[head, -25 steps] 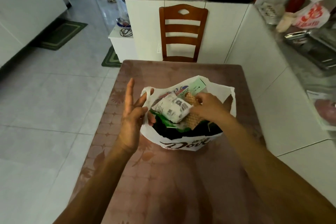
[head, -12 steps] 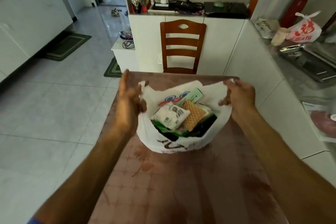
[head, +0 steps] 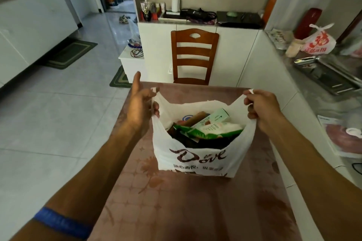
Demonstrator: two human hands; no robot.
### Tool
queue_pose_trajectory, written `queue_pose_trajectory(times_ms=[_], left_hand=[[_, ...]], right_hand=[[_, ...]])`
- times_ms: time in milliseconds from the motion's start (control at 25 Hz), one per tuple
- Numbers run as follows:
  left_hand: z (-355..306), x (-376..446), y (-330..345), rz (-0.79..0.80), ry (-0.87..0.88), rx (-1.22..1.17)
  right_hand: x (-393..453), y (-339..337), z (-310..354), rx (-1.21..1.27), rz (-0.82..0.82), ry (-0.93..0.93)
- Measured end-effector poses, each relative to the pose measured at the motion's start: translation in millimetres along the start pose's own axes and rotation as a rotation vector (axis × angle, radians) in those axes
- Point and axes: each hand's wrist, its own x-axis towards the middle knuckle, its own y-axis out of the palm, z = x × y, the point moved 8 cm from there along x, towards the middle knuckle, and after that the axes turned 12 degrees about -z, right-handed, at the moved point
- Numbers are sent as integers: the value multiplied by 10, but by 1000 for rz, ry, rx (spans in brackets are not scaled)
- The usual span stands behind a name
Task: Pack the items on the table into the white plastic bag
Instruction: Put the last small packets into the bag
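Note:
The white plastic bag [head: 195, 159] with brown lettering stands upright in the middle of the brown table [head: 176, 211]. Its mouth is stretched wide. My left hand [head: 140, 106] grips the bag's left handle, thumb pointing up. My right hand [head: 261, 106] grips the right handle. Inside lie several packed items: a pale green box [head: 214, 117], a white and green packet [head: 217, 130], a brown wafer pack [head: 195, 118] and dark wrappers underneath.
A wooden chair [head: 194, 56] stands at the table's far edge, before white cabinets. A white counter [head: 274, 88] runs along the right with a metal tray [head: 325, 74] and a red-printed bag [head: 318, 42]. Tiled floor lies to the left.
My right hand left the items inside the bag and took the right handle. My left hand took the left handle. Both pulled the bag up and open, and the items settled lower.

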Motion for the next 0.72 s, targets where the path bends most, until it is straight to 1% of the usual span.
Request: queue_pose_trajectory(times_ms=[160, 280, 360, 480, 600, 720], left_hand=[[-181, -67, 74, 22, 100, 0], [65, -202, -59, 25, 52, 131], [207, -186, -159, 0, 0, 155], [168, -115, -155, -28, 15, 180], [151, -113, -106, -15, 57, 271], [153, -128, -122, -30, 59, 318]], right_hand=[[13, -92, 169, 107, -27, -71], [-72, -57, -155, -32, -30, -35], [-119, -26, -346, -88, -4, 15], [-114, -35, -326, -58, -12, 13], [-112, -32, -231, -86, -10, -35], [-107, -92, -173, -95, -27, -70]])
